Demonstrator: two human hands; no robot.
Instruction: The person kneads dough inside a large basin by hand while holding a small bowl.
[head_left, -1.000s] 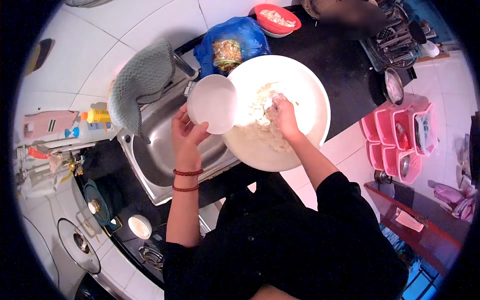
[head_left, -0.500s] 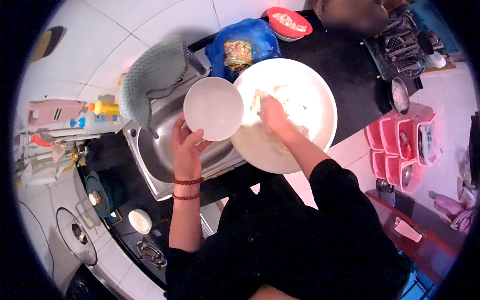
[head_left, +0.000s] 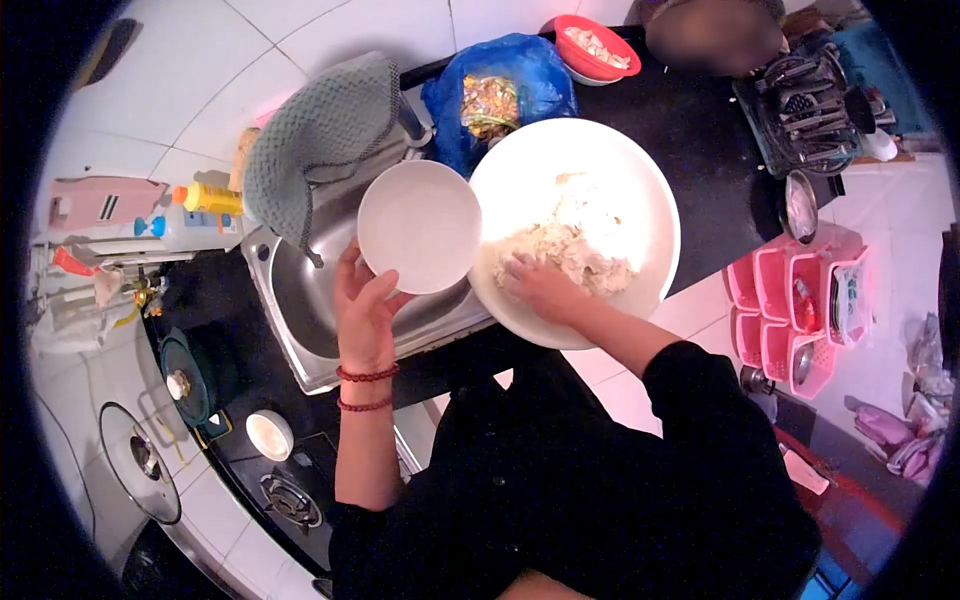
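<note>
My left hand grips a round white bowl by its near edge, fingers beneath and thumb at the rim. The bowl is held above the sink, beside a large white basin. Inside the basin lies a clumpy, pale, dough-like mixture, partly washed out by glare. My right hand reaches into the basin's near left part, palm down, its slightly bent fingers spread on the mixture. Some fingertips are sunk in it and hard to see.
A steel sink with a draped grey-green cloth is at left. Behind the basin are a blue bag of scraps and a red bowl of pale pieces. A utensil rack, green pot and small white bowl stand around.
My right hand has moved toward the near left of the basin, its fingers now spread on the mixture. The white bowl stays in my left hand, and the view has shifted slightly.
</note>
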